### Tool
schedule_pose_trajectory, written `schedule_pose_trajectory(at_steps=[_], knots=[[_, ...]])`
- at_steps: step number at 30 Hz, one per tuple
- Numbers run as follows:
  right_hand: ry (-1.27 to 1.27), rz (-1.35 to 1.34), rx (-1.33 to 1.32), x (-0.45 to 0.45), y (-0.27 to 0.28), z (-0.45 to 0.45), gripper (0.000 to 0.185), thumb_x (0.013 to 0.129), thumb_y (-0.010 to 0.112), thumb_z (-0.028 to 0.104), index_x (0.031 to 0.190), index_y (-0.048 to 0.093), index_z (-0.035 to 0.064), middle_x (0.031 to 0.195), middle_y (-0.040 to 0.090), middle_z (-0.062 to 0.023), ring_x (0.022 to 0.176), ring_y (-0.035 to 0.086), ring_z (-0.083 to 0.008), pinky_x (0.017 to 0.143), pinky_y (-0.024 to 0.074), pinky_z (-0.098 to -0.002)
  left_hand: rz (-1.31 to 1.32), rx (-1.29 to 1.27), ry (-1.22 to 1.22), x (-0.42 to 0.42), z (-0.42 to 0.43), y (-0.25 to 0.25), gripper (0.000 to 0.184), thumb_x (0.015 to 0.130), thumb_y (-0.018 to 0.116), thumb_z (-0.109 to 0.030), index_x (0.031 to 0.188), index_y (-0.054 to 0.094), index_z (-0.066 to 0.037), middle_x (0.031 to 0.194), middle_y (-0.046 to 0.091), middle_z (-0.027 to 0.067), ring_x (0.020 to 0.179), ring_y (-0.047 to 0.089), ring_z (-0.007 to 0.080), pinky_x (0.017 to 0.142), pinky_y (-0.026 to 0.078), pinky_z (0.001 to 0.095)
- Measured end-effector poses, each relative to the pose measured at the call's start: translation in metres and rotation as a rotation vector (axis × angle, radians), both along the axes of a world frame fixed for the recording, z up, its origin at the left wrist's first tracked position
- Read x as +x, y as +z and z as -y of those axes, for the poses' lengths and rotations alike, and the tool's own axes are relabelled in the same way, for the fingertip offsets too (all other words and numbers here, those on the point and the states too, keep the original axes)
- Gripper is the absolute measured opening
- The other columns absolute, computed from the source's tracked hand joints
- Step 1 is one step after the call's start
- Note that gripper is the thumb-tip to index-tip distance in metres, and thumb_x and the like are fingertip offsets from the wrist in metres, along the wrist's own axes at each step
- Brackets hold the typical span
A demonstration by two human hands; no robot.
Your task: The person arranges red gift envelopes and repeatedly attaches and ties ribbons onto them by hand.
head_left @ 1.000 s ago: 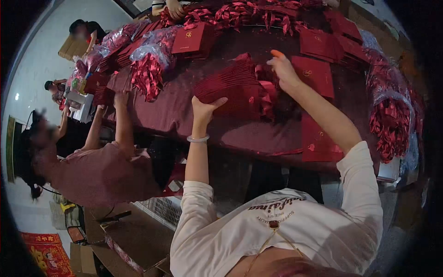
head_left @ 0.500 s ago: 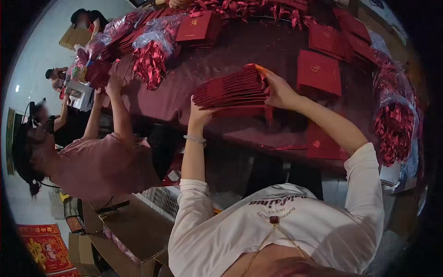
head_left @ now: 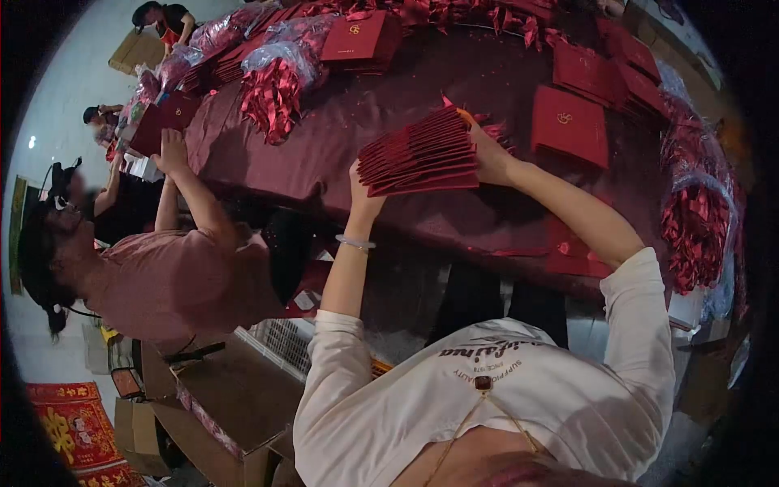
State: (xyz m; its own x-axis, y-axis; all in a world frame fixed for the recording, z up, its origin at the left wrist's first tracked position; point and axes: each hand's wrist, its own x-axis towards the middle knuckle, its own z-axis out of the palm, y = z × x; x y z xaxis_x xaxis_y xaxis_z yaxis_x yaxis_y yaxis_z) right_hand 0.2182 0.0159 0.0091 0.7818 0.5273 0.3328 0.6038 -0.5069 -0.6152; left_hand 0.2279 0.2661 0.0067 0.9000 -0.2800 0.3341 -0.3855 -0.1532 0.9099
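A thick stack of red folded cards (head_left: 418,154) is held up above the near edge of the table, its many layered edges facing me. My left hand (head_left: 364,191) grips the stack's left end from below, fingers mostly hidden behind it. At the right end my right hand (head_left: 489,156) closes round the stack. Something orange shows near its fingertips, too small to name. Red ribbon strips (head_left: 497,134) show just behind my right hand. Further right on the table lies a pile of red cards (head_left: 570,126) with a gold emblem.
Bundles of shiny red ribbon (head_left: 272,97) in clear plastic lie at the back left, another ribbon bundle (head_left: 696,235) at the right edge. More red cards (head_left: 357,36) stand behind. On my left, a co-worker (head_left: 195,276) handles a red card. Cardboard boxes (head_left: 219,390) stand on the floor.
The stack has shifted slightly right in view and tilted, with both hands still on it. The co-worker's hands have moved, and a red card shows broadside there.
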Motion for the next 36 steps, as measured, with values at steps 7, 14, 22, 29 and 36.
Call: schedule_pose_trajectory(at_steps=[7,14,22,29,36], knots=[[0.001,-0.542,0.561,0.020,0.055,0.010,0.063,0.076,0.068,0.005,0.130,0.035,0.0069,0.122,0.051,-0.0049,0.112,0.047,-0.0170,0.098,0.0362,-0.0314,-0.095,-0.183,0.012,0.005,0.035,0.062,0.031,0.070,0.072,-0.002,0.099,0.061,0.000,0.094,0.065,0.0060,0.084,0.061,0.0158,0.075,0.049,0.0288],[-0.656,0.189,-0.286,0.150,0.125,0.064,0.059,0.074,0.069,0.036,0.120,0.050,0.0040,0.120,0.054,-0.0122,0.103,0.055,-0.0250,0.086,0.0439,-0.0391,-0.800,-0.899,-0.023,0.108,0.112,0.051,0.045,0.075,0.073,-0.020,0.110,0.055,0.002,0.104,0.061,0.0094,0.091,0.059,0.0218,0.084,0.048,0.0344],[-0.625,0.450,-0.429,0.228,0.135,0.049,0.024,0.079,0.055,0.016,0.102,0.062,0.0127,0.099,0.061,-0.0049,0.093,0.058,-0.0267,0.079,0.0446,-0.0416,-0.918,-1.220,0.052,0.244,0.201,-0.011,0.074,0.069,0.077,-0.036,0.120,0.044,0.008,0.116,0.054,0.0144,0.093,0.057,0.0232,0.087,0.047,0.0351],[-0.468,0.000,-0.599,0.258,0.087,0.048,0.051,0.090,0.037,0.049,0.135,0.034,0.0278,0.114,0.057,-0.0128,0.107,0.052,-0.0281,0.090,0.0344,-0.0479,-0.855,-1.047,0.436,0.231,0.204,-0.008,0.060,0.080,0.065,-0.042,0.114,0.047,0.004,0.106,0.058,0.0097,0.094,0.058,0.0223,0.083,0.048,0.0351],[-0.470,-0.010,-0.715,0.284,0.068,0.038,0.051,0.091,0.032,0.051,0.137,0.033,0.0278,0.129,0.040,-0.0183,0.116,0.041,-0.0353,0.100,0.0235,-0.0493,-0.497,-0.756,0.729,0.233,0.208,0.014,0.066,0.073,0.072,-0.023,0.124,0.040,0.004,0.116,0.052,0.0141,0.100,0.054,0.0253,0.088,0.045,0.0372]])
